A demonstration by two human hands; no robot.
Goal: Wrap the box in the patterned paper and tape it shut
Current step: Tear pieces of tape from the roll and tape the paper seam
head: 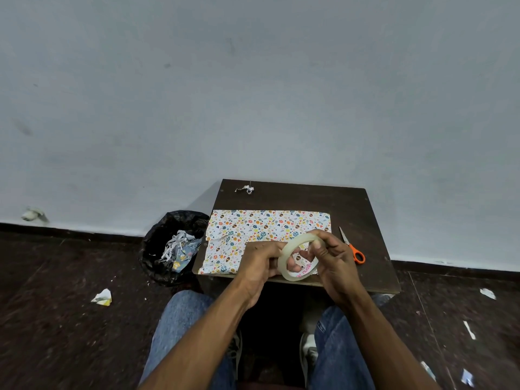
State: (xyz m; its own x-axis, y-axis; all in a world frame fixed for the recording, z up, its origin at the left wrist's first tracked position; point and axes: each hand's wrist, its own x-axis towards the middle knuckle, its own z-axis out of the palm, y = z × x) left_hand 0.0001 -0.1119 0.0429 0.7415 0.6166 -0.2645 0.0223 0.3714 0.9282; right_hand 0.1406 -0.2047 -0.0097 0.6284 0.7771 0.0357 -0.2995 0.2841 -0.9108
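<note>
Overall: seen from above, a seated person works at a small dark bench set against a pale wall.
Tape roll: a clear ring held above the near edge of the bench, between both hands.
Left hand: at 9 o'clock of the ring, fingers curled on its rim, seemingly feeling for the loose end.
Right hand: at 3 o'clock, thumb and fingers gripping the ring.
Patterned paper: spread across the bench beyond the hands, toward 12 o'clock, lying fairly flat with a raised fold at its left.
Box: not clearly visible; it may sit under the paper behind the hands, but I cannot tell.
Scissors: orange handles, on the bench at 3 o'clock of the paper.
Bin: black bag with paper scraps, on the floor at 9 o'clock.
Handling: the paper looks thin, light and easily torn; probably best pinched at edges and creased firmly. The tape is sticky, likely to cling to fingers.
</note>
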